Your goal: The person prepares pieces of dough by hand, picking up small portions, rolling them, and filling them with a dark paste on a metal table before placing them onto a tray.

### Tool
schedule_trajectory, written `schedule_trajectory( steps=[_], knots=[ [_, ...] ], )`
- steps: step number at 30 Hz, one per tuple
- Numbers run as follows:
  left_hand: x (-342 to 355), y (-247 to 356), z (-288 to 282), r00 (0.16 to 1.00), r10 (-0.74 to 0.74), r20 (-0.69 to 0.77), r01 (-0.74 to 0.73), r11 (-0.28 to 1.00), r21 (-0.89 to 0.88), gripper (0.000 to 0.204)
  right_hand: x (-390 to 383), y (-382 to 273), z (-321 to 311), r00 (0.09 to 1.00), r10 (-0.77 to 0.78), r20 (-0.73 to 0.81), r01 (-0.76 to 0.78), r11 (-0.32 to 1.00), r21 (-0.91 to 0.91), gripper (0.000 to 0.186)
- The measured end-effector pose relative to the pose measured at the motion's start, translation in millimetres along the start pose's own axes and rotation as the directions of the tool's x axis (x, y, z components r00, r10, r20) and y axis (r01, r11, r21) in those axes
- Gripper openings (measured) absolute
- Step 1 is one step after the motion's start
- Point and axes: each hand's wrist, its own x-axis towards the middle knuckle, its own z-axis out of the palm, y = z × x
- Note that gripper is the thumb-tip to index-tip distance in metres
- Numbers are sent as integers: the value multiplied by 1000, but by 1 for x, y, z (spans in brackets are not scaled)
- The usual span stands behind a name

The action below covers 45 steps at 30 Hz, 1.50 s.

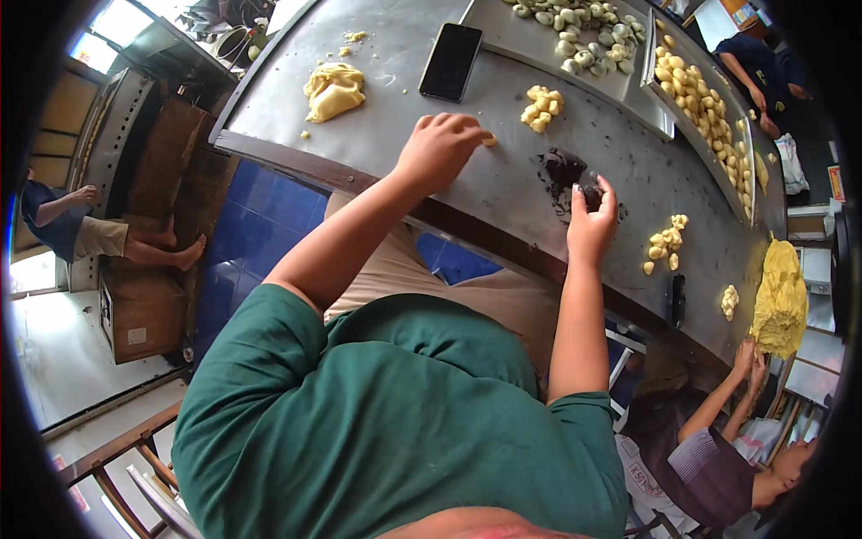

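Note:
Over the metal table (386,126), my left hand (440,148) has its fingers bent together around a small pale piece of dough (489,140) that shows at the fingertips. My right hand (593,225) is curled, thumb and fingers holding a lump of dark paste (590,193). Right beside it lies a bigger crumbly mound of the same dark paste (563,168), with crumbs around it. Beyond the hands is a cluster of small pale-yellow dough pieces (542,109). A smooth yellow dough mass (334,91) rests on the left.
A black phone (452,62) lies flat beyond my left hand. Trays of greyish balls (593,36) and yellow balls (705,99) stand at the far side. More dough pieces (665,242) and a black object (675,299) lie rightward. A co-worker's hands (751,359) touch a large yellow dough mass (779,296).

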Motion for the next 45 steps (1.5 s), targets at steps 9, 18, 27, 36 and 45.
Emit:
schedule_trajectory(
  steps=[9,18,27,36,45],
  knots=[
    [-26,17,-68,816,-306,490,348,938,6,30,3,-5,1,1000,22,8,-22,997,76,30],
    [14,13,15,997,-47,-64,56,988,144,34,3,-8,3,999,-44,-5,44,993,113,28],
    [-9,30,-1,979,-201,44,205,963,-176,27,27,-1,12,926,-370,71,377,913,-158,24],
    [-16,13,9,974,-227,-14,223,968,-118,29,9,21,-6,841,-378,388,512,787,-343,40],
    [-11,20,1,990,-140,-29,134,979,-151,32,7,-21,1,926,-309,218,348,922,-168,38]
  ],
)
